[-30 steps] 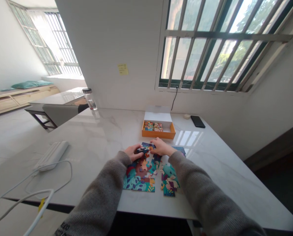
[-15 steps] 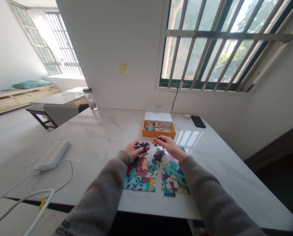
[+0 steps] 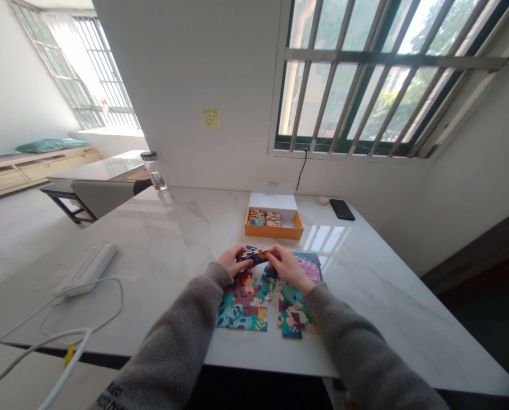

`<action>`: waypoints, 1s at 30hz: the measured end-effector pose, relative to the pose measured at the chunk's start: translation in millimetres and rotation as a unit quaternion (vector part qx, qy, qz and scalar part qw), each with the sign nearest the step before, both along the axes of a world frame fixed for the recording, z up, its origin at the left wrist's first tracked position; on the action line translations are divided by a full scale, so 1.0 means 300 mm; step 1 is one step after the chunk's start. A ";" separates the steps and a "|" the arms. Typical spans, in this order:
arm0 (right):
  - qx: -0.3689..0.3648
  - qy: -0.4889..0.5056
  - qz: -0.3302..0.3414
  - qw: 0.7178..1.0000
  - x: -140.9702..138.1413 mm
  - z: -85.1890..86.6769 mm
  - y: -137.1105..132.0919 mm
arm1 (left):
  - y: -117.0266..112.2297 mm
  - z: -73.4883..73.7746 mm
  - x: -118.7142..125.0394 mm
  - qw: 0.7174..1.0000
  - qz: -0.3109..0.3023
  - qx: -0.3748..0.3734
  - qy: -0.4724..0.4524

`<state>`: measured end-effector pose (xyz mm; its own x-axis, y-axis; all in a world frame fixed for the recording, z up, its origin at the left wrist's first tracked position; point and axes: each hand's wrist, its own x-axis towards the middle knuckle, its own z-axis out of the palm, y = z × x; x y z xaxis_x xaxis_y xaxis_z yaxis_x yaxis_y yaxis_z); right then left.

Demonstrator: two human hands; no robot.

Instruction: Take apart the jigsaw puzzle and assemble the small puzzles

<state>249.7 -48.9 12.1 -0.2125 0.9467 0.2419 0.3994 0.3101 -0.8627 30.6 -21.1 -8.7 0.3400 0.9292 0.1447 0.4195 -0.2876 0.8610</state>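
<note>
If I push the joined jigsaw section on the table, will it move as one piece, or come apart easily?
It will probably come apart if pushed. The joined jigsaw section seems to be loose pieces on the smooth marble table, with no tray visible. Each piece looks like stiff board, so likely it will not flop.

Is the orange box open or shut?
Open: the orange cardboard box has its white lid raised, colourful puzzle pieces showing inside.
</note>
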 end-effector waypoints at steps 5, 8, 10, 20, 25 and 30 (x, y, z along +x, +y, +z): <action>0.047 -0.084 0.013 0.995 -0.026 -0.022 -0.005 | 0.013 0.001 -0.024 1.000 -0.003 -0.005 0.031; 0.060 -0.139 0.011 0.988 -0.046 -0.021 -0.008 | 0.012 -0.005 -0.021 0.999 -0.014 -0.006 0.030; 0.065 -0.167 0.015 0.984 -0.056 -0.020 -0.010 | 0.008 -0.009 -0.014 0.999 -0.022 -0.008 0.030; 0.090 -0.231 0.017 0.969 -0.049 0.004 0.071 | 0.053 0.031 -0.122 0.988 0.130 0.078 0.028; 0.070 -0.337 0.015 0.939 -0.111 0.010 0.125 | 0.082 0.018 -0.155 0.984 0.167 0.060 0.019; -0.001 -0.337 0.033 0.941 -0.162 0.029 0.165 | 0.078 0.009 -0.135 0.984 0.166 0.059 0.005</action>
<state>201.0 0.6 20.8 -0.3751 0.9265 0.0302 0.8360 0.3522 -0.4208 -9.9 2.2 -6.0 0.0233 0.9663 0.2564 0.5155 -0.2313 0.8251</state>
